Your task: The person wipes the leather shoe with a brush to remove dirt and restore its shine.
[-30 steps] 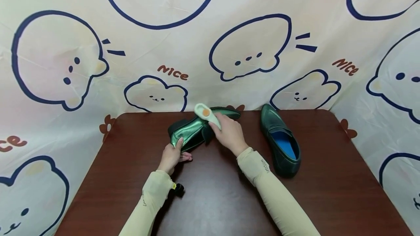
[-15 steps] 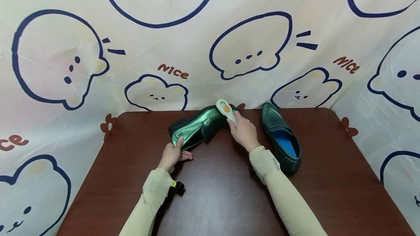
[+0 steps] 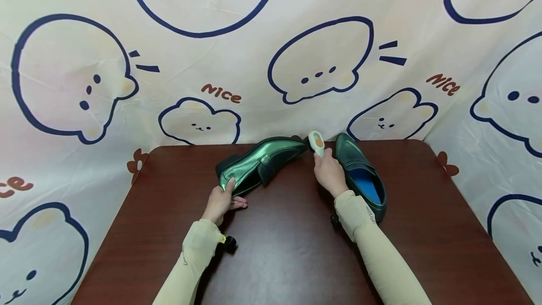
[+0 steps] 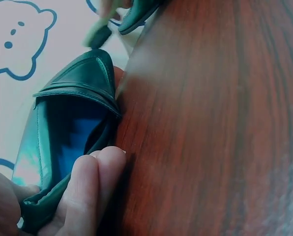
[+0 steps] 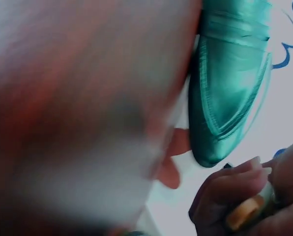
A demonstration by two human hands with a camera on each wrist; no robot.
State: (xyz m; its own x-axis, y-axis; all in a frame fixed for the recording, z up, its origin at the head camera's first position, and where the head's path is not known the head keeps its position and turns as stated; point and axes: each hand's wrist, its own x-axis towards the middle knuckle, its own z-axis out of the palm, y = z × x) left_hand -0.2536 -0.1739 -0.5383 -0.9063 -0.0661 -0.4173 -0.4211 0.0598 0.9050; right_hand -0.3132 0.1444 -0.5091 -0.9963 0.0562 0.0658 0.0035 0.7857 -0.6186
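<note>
A shiny green loafer (image 3: 254,163) lies tilted on its side near the back of the table, toe to the right. My left hand (image 3: 218,201) pinches its heel, thumb on the outside; the left wrist view shows the blue insole (image 4: 73,142) and fingers at the heel's rim. In my right hand (image 3: 330,173) is a small pale brush (image 3: 316,142) with an orange spot. Its dark bristles (image 4: 100,37) show in the left wrist view, just off the loafer's toe. The right wrist view shows the toe (image 5: 220,142) near my right fingers.
A second green loafer (image 3: 359,159) with a blue insole stands upright to the right, partly behind my right hand and sleeve. The brown table (image 3: 279,248) ends at a printed cloth (image 3: 254,69) hanging behind it.
My right hand has carried the brush rightward along the loafer, from its middle to past the toe. The left hand and the held loafer stay in place.
</note>
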